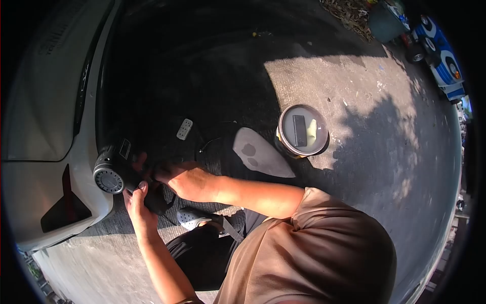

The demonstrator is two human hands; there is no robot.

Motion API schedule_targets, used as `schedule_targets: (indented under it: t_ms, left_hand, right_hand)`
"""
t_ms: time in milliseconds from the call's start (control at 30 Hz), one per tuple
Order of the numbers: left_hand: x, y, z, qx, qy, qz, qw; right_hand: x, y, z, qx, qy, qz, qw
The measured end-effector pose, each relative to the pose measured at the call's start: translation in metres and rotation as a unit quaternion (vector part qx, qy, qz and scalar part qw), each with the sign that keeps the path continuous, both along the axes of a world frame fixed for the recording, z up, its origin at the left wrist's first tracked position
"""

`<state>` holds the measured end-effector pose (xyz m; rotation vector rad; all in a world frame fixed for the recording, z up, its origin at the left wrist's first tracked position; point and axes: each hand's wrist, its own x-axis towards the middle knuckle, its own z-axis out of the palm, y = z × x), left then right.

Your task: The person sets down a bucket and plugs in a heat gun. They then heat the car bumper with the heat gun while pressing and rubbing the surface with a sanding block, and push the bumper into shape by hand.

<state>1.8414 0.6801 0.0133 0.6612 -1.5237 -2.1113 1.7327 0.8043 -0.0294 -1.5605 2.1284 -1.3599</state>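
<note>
Beside the car's corner, a dark power tool (109, 175) with a round vented end and a small display panel is held up. My left hand (139, 205) is closed round its lower part, thumb along the near side. My right hand (190, 180) reaches in from the right with its fingers curled at the tool's shaded side. Shadow hides what those fingers grip. A dark loop, perhaps the cord, hangs below the hands. The white car bumper (96, 147) is right next to the vented end.
A white power strip (185, 129) lies on the shaded ground. To the right stands a bucket (325, 137) of cloudy water holding a dark block and a pale yellow piece. My clog (190, 219) is below my hands. A blue-and-white toy vehicle (443, 58) stands far right.
</note>
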Motion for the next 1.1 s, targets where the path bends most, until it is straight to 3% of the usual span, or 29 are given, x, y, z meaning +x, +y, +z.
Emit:
schedule_targets:
  t_ms: [67,167,267,300,367,400,433,467,500,533,600,633,700,867,1100]
  left_hand:
    - [0.000,-0.004,-0.008,-0.027,0.023,-0.041,0.999]
    - [0.005,-0.008,-0.009,0.071,0.040,-0.016,0.997]
    - [0.011,-0.021,-0.013,0.085,0.091,-0.030,0.992]
    - [0.012,-0.022,-0.012,0.079,0.084,-0.026,0.993]
    - [0.015,-0.020,-0.010,0.068,0.067,-0.016,0.995]
    - [0.016,-0.019,-0.009,0.063,0.066,-0.013,0.996]
    - [0.016,-0.019,-0.007,0.049,0.055,-0.014,0.997]
    - [0.016,-0.018,-0.005,0.036,0.042,-0.015,0.998]
    - [0.016,-0.017,-0.002,0.023,0.028,-0.015,0.999]
    - [0.015,-0.016,0.001,0.002,-0.004,0.000,1.000]
    - [0.019,-0.019,-0.002,-0.035,-0.070,0.011,0.997]
    - [0.019,-0.017,-0.002,-0.049,-0.102,0.022,0.993]
    - [0.022,-0.018,-0.014,-0.058,-0.122,0.027,0.990]
    - [0.024,-0.015,-0.021,-0.031,-0.130,0.035,0.990]
    - [0.028,-0.020,-0.020,-0.072,-0.135,0.015,0.988]
  right_hand:
    - [-0.006,0.013,0.000,0.021,0.021,0.046,0.999]
    - [-0.044,0.053,0.001,0.028,0.094,0.079,0.992]
    - [-0.122,0.126,-0.033,-0.005,-0.050,-0.200,0.978]
    - [-0.149,0.158,-0.052,-0.004,-0.158,-0.290,0.944]
    - [-0.198,0.241,-0.134,0.053,-0.223,-0.420,0.878]
    - [-0.209,0.270,-0.159,0.075,-0.351,-0.457,0.814]
    - [-0.207,0.280,-0.162,0.020,-0.503,-0.450,0.737]
    - [-0.207,0.291,-0.181,-0.010,-0.571,-0.435,0.697]
    - [-0.214,0.304,-0.213,0.011,-0.555,-0.428,0.713]
    - [-0.228,0.325,-0.254,0.131,-0.498,-0.411,0.752]
    - [-0.240,0.332,-0.298,0.236,-0.442,-0.429,0.751]
    - [-0.239,0.328,-0.309,0.225,-0.451,-0.472,0.723]
    - [-0.253,0.353,-0.361,0.222,-0.519,-0.396,0.725]
    - [-0.253,0.332,-0.340,0.371,-0.305,-0.392,0.785]
    - [-0.267,0.334,-0.346,0.439,-0.190,-0.339,0.810]
